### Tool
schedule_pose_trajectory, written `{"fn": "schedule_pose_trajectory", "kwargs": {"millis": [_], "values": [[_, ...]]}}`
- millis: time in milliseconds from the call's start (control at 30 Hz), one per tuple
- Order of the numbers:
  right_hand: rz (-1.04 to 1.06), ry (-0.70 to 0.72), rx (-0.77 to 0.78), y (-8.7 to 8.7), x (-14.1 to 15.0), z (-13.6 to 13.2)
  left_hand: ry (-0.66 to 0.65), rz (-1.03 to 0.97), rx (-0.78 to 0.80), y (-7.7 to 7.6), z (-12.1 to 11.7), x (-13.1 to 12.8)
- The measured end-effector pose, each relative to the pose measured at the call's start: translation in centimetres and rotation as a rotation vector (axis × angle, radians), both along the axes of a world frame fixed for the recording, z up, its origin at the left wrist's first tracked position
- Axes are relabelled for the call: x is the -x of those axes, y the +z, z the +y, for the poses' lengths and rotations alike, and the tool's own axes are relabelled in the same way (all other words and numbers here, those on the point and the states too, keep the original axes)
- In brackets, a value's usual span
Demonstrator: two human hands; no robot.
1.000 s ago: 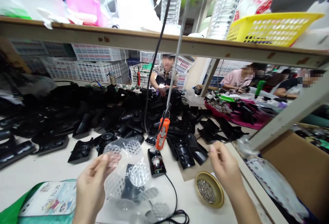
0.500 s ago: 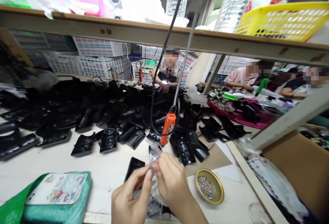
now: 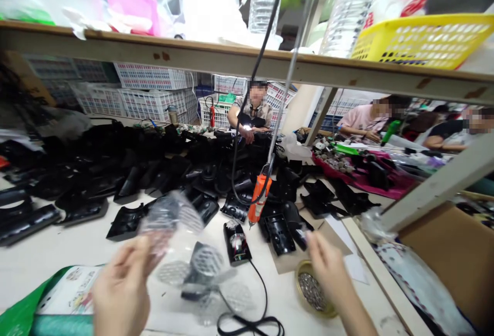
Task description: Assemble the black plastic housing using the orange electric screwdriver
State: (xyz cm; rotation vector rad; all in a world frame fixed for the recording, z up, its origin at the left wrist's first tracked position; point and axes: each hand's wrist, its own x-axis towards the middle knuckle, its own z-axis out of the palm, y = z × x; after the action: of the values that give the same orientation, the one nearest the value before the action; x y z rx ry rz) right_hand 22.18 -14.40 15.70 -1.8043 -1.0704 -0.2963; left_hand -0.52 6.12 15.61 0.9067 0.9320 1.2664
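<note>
My left hand (image 3: 129, 274) is closed on a blurred clear plastic bag (image 3: 173, 215), raised over the front of the table. Below the bag, several round mesh discs (image 3: 208, 260) are smeared by motion, in front of a dark piece I cannot make out. To the right, my right hand (image 3: 328, 259) is pinched in the air over a brass-coloured bowl (image 3: 331, 309) of small metal screws (image 3: 312, 290). Whatever its fingertips hold is too small to name. Between my hands lies a black housing (image 3: 236, 243) with wires inside and a black cord (image 3: 259, 274).
An orange electric screwdriver (image 3: 259, 199) hangs above the table on a cable. Black plastic shells (image 3: 116, 171) cover the back and left. A green bag (image 3: 27, 300) lies at front left. A shelf beam (image 3: 216, 58) crosses overhead. A person (image 3: 254, 112) sits opposite.
My hands, together on the plastic before, have moved apart. The bag went left with my left hand; my right hand moved right over the bowl. The wired housing and its cord now show between them.
</note>
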Motion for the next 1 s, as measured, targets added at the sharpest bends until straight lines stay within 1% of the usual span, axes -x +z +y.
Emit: {"fn": "schedule_pose_trajectory", "kwargs": {"millis": [33,100,167,200,233,300,367,433,467,533,600,633,700,833,900,1000], "values": [[0.026,0.043,0.034,-0.4,0.1,0.0,-0.082,-0.007,0.018,0.2,0.2,-0.3],[0.075,0.122,0.070,-1.0,1.4,1.1,-0.252,-0.002,0.034,0.5,-0.8,-1.7],[0.144,0.116,0.008,-1.1,3.7,3.0,-0.342,-0.002,0.030,0.7,-2.7,-3.4],[0.183,0.105,-0.044,-0.8,4.9,4.0,-0.372,-0.001,0.034,0.7,-3.6,-4.1],[0.214,0.111,-0.062,-0.4,6.0,4.9,-0.396,0.004,0.035,0.6,-4.4,-4.6],[0.249,0.144,-0.030,0.8,7.6,6.4,-0.427,0.021,0.009,0.4,-5.5,-4.8],[0.240,0.138,0.033,1.9,8.3,7.4,-0.455,0.041,-0.057,0.2,-6.0,-4.4],[0.175,0.125,0.062,2.5,8.4,7.9,-0.451,0.063,-0.121,0.1,-6.2,-3.8],[0.124,0.144,0.069,2.6,8.4,8.0,-0.445,0.081,-0.147,0.0,-6.2,-3.6],[0.036,0.208,0.064,2.4,8.4,8.2,-0.416,0.125,-0.184,0.0,-6.1,-3.3],[0.010,0.244,0.045,1.8,8.3,8.2,-0.408,0.161,-0.208,0.2,-6.0,-3.2],[0.021,0.243,0.037,1.4,8.2,8.2,-0.406,0.171,-0.212,0.3,-6.0,-3.3],[0.061,0.232,0.026,0.7,7.7,8.1,-0.363,0.186,-0.202,0.7,-6.1,-3.2],[0.199,0.183,0.003,-0.2,6.2,7.9,-0.188,0.165,-0.135,1.4,-5.8,-3.0],[0.272,0.162,-0.032,-0.1,6.1,7.9,-0.194,0.160,-0.135,1.6,-5.7,-2.9],[0.401,0.187,-0.171,0.4,7.4,8.1,-0.245,0.177,-0.157,1.6,-5.9,-3.0]]}}
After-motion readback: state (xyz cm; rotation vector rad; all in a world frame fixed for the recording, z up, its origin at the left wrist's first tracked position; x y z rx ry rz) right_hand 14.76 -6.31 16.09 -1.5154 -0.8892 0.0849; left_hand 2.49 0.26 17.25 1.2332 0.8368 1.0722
